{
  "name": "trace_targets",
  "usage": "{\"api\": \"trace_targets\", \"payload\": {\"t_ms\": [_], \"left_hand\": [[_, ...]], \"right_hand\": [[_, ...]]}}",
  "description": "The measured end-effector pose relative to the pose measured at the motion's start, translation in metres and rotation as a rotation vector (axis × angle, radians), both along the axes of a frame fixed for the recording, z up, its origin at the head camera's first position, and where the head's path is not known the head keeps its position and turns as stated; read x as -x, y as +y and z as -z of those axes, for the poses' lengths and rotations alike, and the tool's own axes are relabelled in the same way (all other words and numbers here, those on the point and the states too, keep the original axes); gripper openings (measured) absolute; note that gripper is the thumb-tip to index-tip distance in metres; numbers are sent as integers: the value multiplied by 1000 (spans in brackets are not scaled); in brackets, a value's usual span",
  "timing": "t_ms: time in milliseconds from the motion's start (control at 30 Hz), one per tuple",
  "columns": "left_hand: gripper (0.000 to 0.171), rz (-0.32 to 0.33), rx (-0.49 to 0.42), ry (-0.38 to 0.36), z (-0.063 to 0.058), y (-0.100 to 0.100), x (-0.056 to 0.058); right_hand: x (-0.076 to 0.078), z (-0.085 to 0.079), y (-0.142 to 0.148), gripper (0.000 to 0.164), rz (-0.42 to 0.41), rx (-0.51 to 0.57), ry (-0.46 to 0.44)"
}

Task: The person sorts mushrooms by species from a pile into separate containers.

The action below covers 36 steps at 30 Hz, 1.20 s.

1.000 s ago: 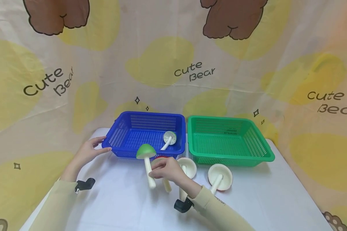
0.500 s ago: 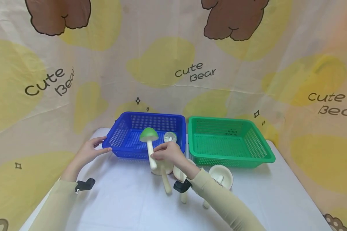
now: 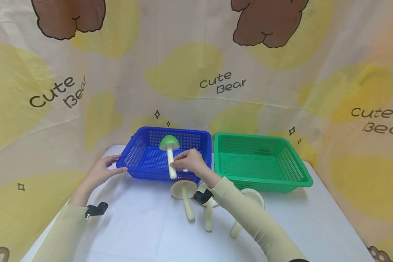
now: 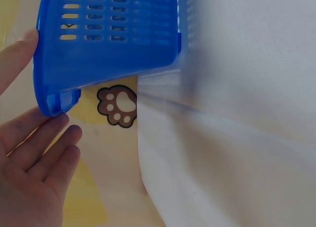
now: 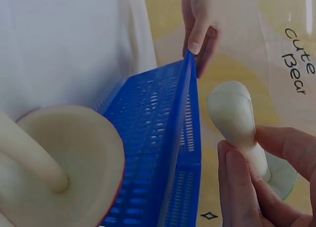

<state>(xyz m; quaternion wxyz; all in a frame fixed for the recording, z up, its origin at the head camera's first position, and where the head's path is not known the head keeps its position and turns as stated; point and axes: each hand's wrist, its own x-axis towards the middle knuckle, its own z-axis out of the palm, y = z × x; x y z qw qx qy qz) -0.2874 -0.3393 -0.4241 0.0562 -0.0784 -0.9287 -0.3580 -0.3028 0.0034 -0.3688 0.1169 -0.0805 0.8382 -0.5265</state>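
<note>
In the head view my right hand [image 3: 191, 162] pinches the pale stem of a toy mushroom with a green cap [image 3: 169, 142]. It holds the mushroom cap-up over the blue basket [image 3: 163, 175]. The right wrist view shows the stem end [image 5: 232, 108] between thumb and fingers. My left hand [image 3: 99, 176] holds the blue basket's left end by the rim, with thumb and fingers around the edge. In the left wrist view the fingers [image 4: 47, 148] touch the rim. Another mushroom inside the blue basket is mostly hidden behind my right hand.
A green basket [image 3: 265, 185] stands to the right of the blue one. Before the baskets, three mushrooms lie stems toward me: one red-edged mushroom [image 3: 188, 205], a middle mushroom [image 3: 209, 218] and a right mushroom [image 3: 236, 229] partly under my right sleeve. A printed cloth [image 3: 183, 72] hangs behind.
My right hand has carried the green-capped mushroom up and away from me, from in front of the blue basket to over it. My left hand stays at the basket rim.
</note>
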Motion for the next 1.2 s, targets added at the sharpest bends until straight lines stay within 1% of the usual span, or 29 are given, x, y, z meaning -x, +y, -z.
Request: {"api": "trace_targets", "payload": {"t_ms": [267, 467, 667, 900, 1000, 1200], "left_hand": [[76, 8, -8, 9, -1, 2, -1], [77, 0, -8, -4, -1, 2, -1], [78, -6, 0, -5, 0, 1, 0], [77, -8, 11, 2, 1, 3, 0], [78, -9, 11, -5, 2, 3, 0], [80, -16, 4, -31, 1, 3, -1]], "right_hand": [[16, -9, -3, 21, 53, -26, -29], [27, -10, -4, 20, 78, -56, -34], [37, -10, -3, 20, 109, -60, -65], [49, -6, 1, 23, 169, -20, -66], [52, -2, 4, 25, 193, 9, -47], [55, 0, 10, 30, 202, 37, -21]]}}
